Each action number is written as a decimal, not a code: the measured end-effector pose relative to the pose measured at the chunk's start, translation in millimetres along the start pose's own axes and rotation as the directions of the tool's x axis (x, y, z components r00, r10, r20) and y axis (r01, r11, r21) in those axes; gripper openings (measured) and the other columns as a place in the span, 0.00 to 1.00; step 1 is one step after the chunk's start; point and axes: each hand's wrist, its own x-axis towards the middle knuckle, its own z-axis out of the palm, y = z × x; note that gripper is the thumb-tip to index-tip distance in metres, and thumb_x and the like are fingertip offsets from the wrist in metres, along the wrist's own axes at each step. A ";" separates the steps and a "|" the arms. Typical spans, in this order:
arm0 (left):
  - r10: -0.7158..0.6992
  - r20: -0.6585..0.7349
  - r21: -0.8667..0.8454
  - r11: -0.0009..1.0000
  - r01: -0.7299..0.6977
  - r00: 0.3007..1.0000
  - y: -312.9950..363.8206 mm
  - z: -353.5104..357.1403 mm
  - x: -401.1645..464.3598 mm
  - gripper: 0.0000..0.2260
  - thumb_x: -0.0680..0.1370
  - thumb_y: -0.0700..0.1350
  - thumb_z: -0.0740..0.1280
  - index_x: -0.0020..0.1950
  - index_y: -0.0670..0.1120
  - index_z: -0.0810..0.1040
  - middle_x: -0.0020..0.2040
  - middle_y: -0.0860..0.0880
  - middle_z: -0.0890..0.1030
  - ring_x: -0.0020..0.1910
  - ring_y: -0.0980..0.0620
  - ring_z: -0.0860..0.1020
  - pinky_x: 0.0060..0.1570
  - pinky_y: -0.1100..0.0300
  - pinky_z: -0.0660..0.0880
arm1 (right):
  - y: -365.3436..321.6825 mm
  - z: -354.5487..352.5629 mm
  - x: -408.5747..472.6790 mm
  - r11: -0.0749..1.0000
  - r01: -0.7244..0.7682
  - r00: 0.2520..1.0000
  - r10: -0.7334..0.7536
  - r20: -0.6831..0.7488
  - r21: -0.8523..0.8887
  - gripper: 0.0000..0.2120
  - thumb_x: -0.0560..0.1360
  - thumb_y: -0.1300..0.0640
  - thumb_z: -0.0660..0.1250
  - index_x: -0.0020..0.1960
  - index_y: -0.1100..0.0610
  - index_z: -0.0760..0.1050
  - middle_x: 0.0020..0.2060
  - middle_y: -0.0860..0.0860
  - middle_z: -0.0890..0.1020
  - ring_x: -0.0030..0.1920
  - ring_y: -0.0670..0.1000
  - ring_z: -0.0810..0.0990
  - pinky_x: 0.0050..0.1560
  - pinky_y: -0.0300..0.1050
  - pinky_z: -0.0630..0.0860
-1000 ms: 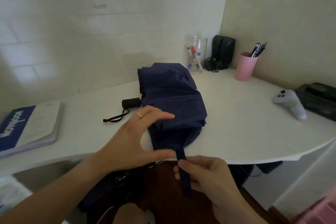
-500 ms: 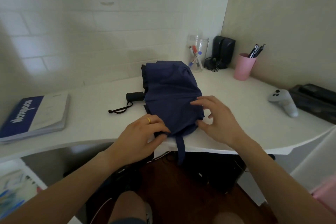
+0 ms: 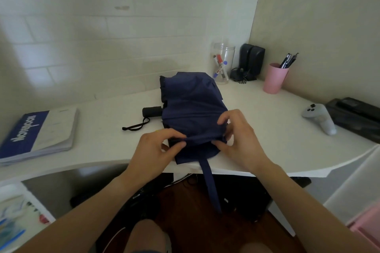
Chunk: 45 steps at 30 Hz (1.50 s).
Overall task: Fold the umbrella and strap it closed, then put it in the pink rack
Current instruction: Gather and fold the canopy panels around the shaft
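Observation:
A navy blue collapsed umbrella (image 3: 191,107) lies loosely bunched on the white desk (image 3: 257,129), its black handle (image 3: 151,111) and wrist loop pointing left. Its navy strap (image 3: 210,185) hangs down over the desk's front edge. My left hand (image 3: 156,150) pinches a fold of the canopy at its near left side. On the near right side, my right hand (image 3: 238,139) pinches the same fold. A pink rack (image 3: 368,226) shows only as a corner at the lower right.
A blue-and-white notebook (image 3: 39,133) lies at the desk's left. At the back stand a clear jar of markers (image 3: 223,63), black speakers (image 3: 251,59) and a pink pen cup (image 3: 275,78). A grey game controller (image 3: 318,117) and a black device (image 3: 355,117) sit at the right.
My right hand let go of the strap, rose to the canopy and now pinches its near right fold. My left hand closed on the fabric. The strap hangs free.

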 end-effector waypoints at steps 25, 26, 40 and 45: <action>0.340 0.149 0.331 0.868 -0.371 0.928 -8.8 -13.7 -14.0 0.19 0.80 0.64 0.63 0.53 0.52 0.86 0.45 0.56 0.84 0.44 0.59 0.80 0.47 0.58 0.79 | 19.1 -25.7 -7.6 0.992 0.107 0.979 -0.092 0.184 -0.070 0.08 0.67 0.43 0.76 0.40 0.45 0.81 0.55 0.42 0.75 0.54 0.43 0.78 0.54 0.38 0.74; 0.343 0.094 0.317 0.880 -0.355 0.935 -4.5 -12.4 -9.0 0.17 0.82 0.61 0.63 0.54 0.51 0.85 0.46 0.56 0.84 0.45 0.59 0.79 0.48 0.57 0.78 | 14.1 -26.0 -5.1 0.996 0.088 0.984 -0.084 0.157 -0.019 0.07 0.69 0.43 0.74 0.42 0.46 0.81 0.58 0.42 0.77 0.57 0.45 0.78 0.58 0.41 0.74; -0.215 0.605 0.590 0.768 -0.250 0.767 -19.6 -11.0 18.0 0.39 0.76 0.75 0.42 0.83 0.59 0.40 0.84 0.59 0.41 0.82 0.60 0.40 0.81 0.53 0.39 | 21.9 -0.9 4.5 0.910 0.191 0.757 0.101 0.646 -0.367 0.32 0.84 0.38 0.46 0.83 0.47 0.40 0.83 0.43 0.43 0.81 0.41 0.40 0.80 0.41 0.38; -0.146 0.536 0.468 0.871 -0.149 0.831 -13.6 -19.7 17.6 0.35 0.77 0.72 0.51 0.82 0.59 0.60 0.82 0.59 0.58 0.81 0.59 0.55 0.77 0.62 0.47 | 13.7 -13.6 11.9 0.995 -0.101 0.935 0.100 0.341 -0.013 0.22 0.78 0.42 0.68 0.71 0.47 0.76 0.70 0.43 0.78 0.70 0.43 0.74 0.74 0.44 0.68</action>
